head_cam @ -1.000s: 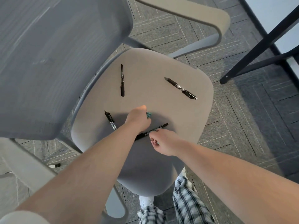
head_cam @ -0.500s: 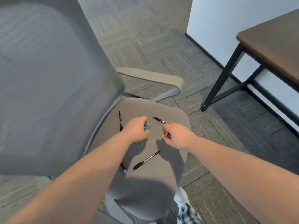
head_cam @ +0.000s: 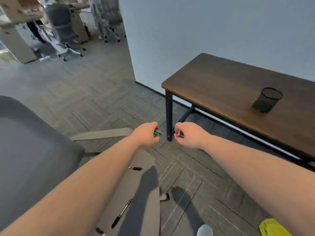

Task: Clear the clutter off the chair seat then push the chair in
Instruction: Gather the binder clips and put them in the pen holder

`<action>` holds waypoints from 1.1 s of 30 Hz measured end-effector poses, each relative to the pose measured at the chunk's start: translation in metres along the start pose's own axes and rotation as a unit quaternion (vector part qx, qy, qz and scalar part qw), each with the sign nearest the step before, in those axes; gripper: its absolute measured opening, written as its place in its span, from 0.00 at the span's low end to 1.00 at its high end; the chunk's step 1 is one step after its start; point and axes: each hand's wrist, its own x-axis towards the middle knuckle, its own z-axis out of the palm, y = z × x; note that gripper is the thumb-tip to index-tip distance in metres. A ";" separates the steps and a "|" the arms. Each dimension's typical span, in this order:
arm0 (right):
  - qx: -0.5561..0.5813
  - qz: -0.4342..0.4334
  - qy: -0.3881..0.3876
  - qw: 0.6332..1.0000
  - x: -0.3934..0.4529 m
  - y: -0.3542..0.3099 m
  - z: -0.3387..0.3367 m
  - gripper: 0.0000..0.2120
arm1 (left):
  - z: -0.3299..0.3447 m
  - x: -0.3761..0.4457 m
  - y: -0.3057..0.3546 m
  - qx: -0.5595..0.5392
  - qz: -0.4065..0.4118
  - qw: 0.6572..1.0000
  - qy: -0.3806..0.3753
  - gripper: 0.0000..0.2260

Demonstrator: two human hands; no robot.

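Note:
My left hand (head_cam: 148,134) is closed around a small teal binder clip (head_cam: 158,133), held in the air past the chair. My right hand (head_cam: 188,134) grips another small clip (head_cam: 179,134) with pink and teal parts. Both hands hover above the floor near the table leg (head_cam: 169,114). Below my arms lies the grey chair seat (head_cam: 144,210) with a black pen (head_cam: 121,213) on it, a second pen (head_cam: 135,168) partly hidden by my left forearm, and a third pen tip (head_cam: 100,231) at the bottom edge. The chair's mesh backrest (head_cam: 30,150) fills the left.
A dark wooden table (head_cam: 238,89) stands at the right with a black mesh pen cup (head_cam: 267,99) on it. The chair armrest (head_cam: 102,134) juts out left of my hands. A yellow object (head_cam: 272,227) sits at the bottom right. Office chairs and a person are far back.
My view has lifted from the seat toward the table. Both hands rose off the seat, each carrying a clip, and moved forward toward the table leg.

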 end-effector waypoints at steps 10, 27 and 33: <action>0.014 0.096 0.078 0.992 -0.036 0.153 -0.107 0.09 | -0.027 0.109 0.176 0.029 0.128 0.991 -0.035 0.12; 0.045 0.274 0.122 0.953 -0.070 0.377 -0.194 0.08 | 0.011 0.284 0.374 0.011 0.204 0.976 -0.078 0.12; 0.049 0.320 0.112 0.940 -0.057 0.422 -0.200 0.09 | 0.032 0.341 0.408 0.000 0.210 0.973 -0.094 0.11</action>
